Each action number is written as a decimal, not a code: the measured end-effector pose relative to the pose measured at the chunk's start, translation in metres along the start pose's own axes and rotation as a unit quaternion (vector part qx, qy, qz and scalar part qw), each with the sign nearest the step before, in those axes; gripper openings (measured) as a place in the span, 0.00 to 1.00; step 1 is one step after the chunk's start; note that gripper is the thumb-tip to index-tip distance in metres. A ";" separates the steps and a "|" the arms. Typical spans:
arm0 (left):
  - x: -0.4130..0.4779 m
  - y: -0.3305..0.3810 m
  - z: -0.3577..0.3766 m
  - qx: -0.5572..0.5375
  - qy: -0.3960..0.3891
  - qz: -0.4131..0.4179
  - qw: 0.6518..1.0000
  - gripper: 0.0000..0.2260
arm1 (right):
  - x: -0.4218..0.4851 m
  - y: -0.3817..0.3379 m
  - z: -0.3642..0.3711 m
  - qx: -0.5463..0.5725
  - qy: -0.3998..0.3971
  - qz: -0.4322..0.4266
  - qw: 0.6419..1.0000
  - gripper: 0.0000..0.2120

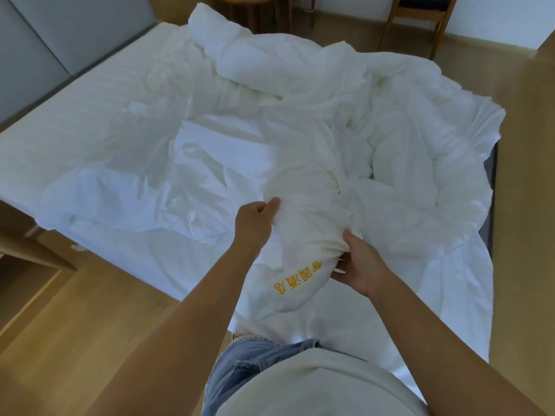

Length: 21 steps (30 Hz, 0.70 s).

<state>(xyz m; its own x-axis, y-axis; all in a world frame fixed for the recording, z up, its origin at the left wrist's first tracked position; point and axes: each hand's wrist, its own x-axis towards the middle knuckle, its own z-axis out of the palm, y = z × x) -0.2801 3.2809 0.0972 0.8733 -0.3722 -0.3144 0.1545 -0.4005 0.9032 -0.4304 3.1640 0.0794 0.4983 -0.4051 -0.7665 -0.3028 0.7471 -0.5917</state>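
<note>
While two bare hands clutch a bunched white quilt at the near corner of the one bed, four yellow characters stitched into the cloth show between the wrists. They run at a slant and are turned away from the camera, so their wording cannot be read with certainty.

The left hand pinches a fold at the bundle's upper left, thumb pressed against curled fingers. The right hand grips the bundle's lower right edge, with the thumb on top and the fingers tucked underneath, mostly out of sight. The held part is lifted slightly, and the rest of the quilt sprawls in heaps across the right half of the bed.

Where quilt ends and sheet begins is hard to make out, since all the cloth is white. One wooden chair and one round wooden table stand beyond the bed, both cut off by the top edge. A grey padded headboard lines the left side. Blue jeans and a pale shirt fill the bottom, above a wooden floor.
</note>
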 end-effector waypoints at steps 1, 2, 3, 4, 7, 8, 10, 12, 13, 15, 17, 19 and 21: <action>0.002 -0.001 -0.002 -0.012 0.008 -0.003 1.000 0.24 | 0.001 -0.003 -0.003 -0.011 0.033 -0.014 0.999 0.12; 0.003 -0.002 -0.002 -0.017 0.012 -0.003 1.000 0.24 | 0.002 -0.006 -0.005 -0.010 0.056 -0.028 0.998 0.10; 0.002 -0.002 -0.002 -0.013 0.012 -0.001 1.000 0.24 | 0.003 -0.008 -0.006 0.016 0.065 -0.035 0.997 0.08; 0.001 -0.002 -0.001 -0.005 0.014 0.005 1.000 0.24 | 0.004 -0.010 -0.007 0.062 0.057 -0.034 0.996 0.07; 0.000 0.005 0.004 -0.003 -0.019 -0.014 1.000 0.18 | 0.003 -0.013 -0.008 0.183 0.009 -0.021 0.983 0.09; -0.003 0.006 0.004 0.000 -0.061 -0.048 0.997 0.16 | 0.002 -0.012 -0.008 0.204 0.001 -0.019 0.979 0.10; -0.017 0.001 0.008 0.028 -0.194 -0.168 0.966 0.27 | -0.001 -0.007 -0.007 0.260 -0.022 -0.018 0.965 0.14; -0.046 -0.013 0.026 0.017 -0.335 -0.233 0.913 0.39 | -0.002 0.002 -0.001 0.313 -0.055 -0.011 0.948 0.17; -0.061 -0.021 0.038 -0.042 -0.377 -0.226 0.897 0.37 | -0.003 0.006 0.002 0.334 -0.064 -0.002 0.941 0.18; -0.078 -0.031 0.060 -0.187 -0.331 -0.214 0.900 0.23 | -0.005 0.006 0.007 0.360 -0.067 0.017 0.930 0.18; -0.079 -0.030 0.066 -0.189 -0.214 -0.181 0.941 0.16 | -0.002 -0.001 0.003 0.347 -0.048 0.002 0.937 0.18; -0.075 -0.031 0.062 -0.020 -0.126 -0.086 0.988 0.16 | 0.002 -0.006 -0.005 0.307 -0.027 -0.027 0.951 0.19; -0.082 -0.030 0.060 0.200 -0.122 0.014 0.972 0.21 | 0.003 -0.003 -0.012 0.278 -0.030 -0.015 0.960 0.20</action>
<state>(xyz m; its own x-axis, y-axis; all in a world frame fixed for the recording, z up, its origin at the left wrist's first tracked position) -0.3847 3.2731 0.0780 0.7313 -0.5560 -0.3950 -0.1031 -0.6627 0.7418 -0.4383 3.1541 0.0762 0.5516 -0.4122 -0.7251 0.1838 0.9080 -0.3764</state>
